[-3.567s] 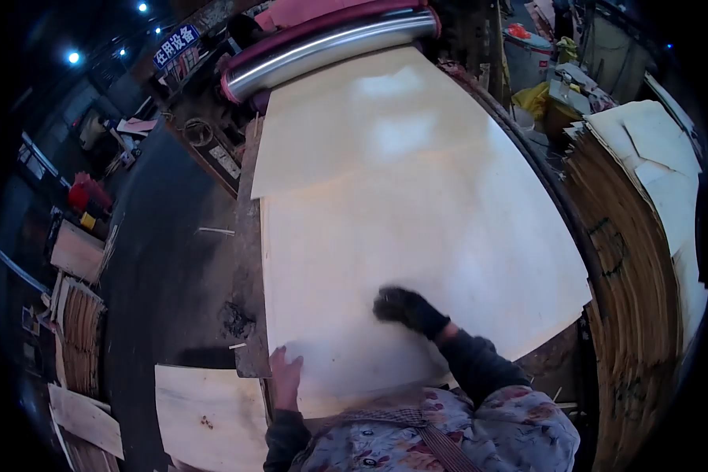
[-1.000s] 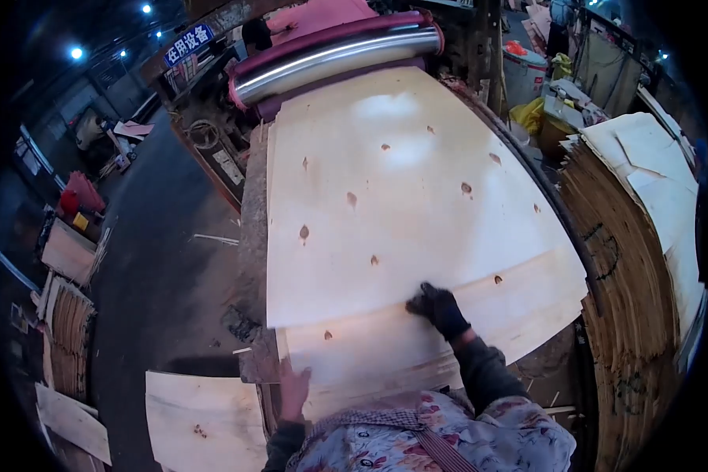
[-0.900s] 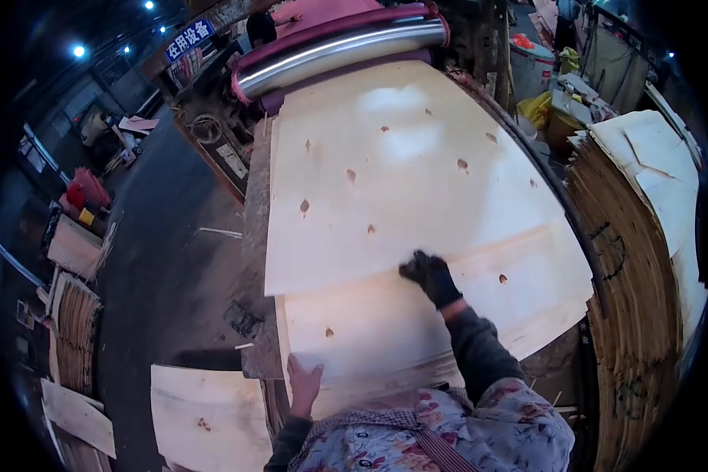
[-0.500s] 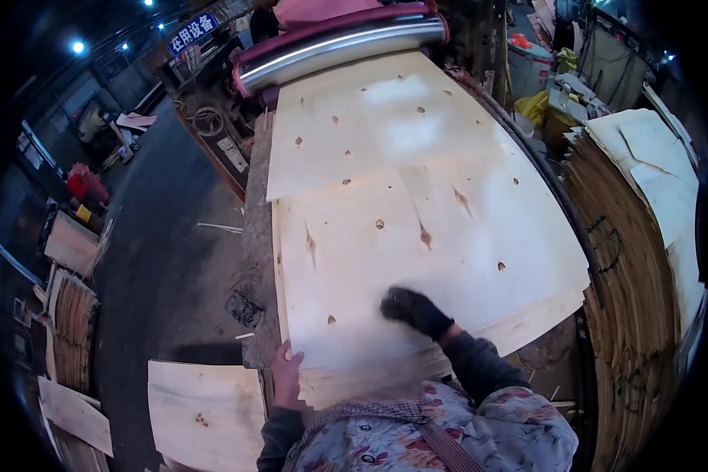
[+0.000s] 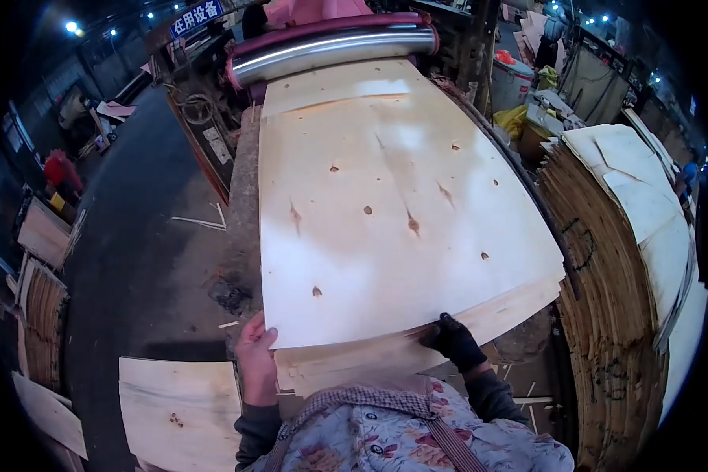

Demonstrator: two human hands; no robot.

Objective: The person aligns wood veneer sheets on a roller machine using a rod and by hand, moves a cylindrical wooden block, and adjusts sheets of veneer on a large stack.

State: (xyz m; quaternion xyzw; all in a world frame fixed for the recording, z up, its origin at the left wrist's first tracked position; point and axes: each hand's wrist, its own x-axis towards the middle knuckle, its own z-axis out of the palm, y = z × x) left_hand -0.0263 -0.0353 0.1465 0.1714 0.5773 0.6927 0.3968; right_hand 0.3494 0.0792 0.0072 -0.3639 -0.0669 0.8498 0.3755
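A pale wood veneer sheet (image 5: pixel 385 259) with brown knots lies on top of a stack, reaching toward a shiny metal roller (image 5: pixel 338 53). My bare left hand (image 5: pixel 257 354) pinches its near left corner, thumb on top and fingers at the side. At the near edge, right of the middle, my right hand (image 5: pixel 455 343) in a dark glove grips the same sheet, its fingers partly hidden under the edge. Below the lifted near edge, the veneer stack (image 5: pixel 495 315) shows. Another veneer sheet (image 5: pixel 322 85) lies at the far end, close under the roller.
To the right stands a tall veneer pile (image 5: pixel 613 283) with ragged edges. A smaller veneer sheet (image 5: pixel 181 409) lies low at the left, beside the dark floor (image 5: pixel 126 259). Behind are a white bucket (image 5: pixel 512 82) and a blue sign (image 5: pixel 196 19).
The top veneer sheet has slid forward, and the far sheet shows less before the roller. My right hand has moved from the sheet's face to its near edge. My left hand stays at the corner.
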